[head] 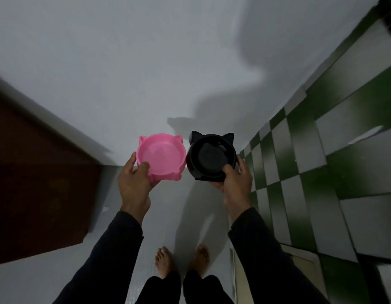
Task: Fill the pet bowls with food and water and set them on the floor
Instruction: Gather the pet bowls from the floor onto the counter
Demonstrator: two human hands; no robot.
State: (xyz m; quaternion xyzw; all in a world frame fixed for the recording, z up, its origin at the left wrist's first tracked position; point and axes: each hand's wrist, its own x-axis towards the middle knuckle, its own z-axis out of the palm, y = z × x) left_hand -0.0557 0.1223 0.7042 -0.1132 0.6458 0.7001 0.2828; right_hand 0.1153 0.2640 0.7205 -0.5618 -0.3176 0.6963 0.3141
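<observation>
Above the floor (190,216) | hands raised | left hand (133,183) grips pink bowl (161,155) | right hand (236,183) grips black bowl (212,156)

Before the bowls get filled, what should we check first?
1. Left hand grip on pink bowl: ok, thumb inside the rim.
2. Right hand grip on black bowl: ok.
3. Pink bowl has nothing in it: ok.
4. Black bowl has nothing in it: cannot tell, too dark.
5. Bowls held level: pink ok, black tilted slightly.
6. Floor ahead of the feet free: ok.
</observation>
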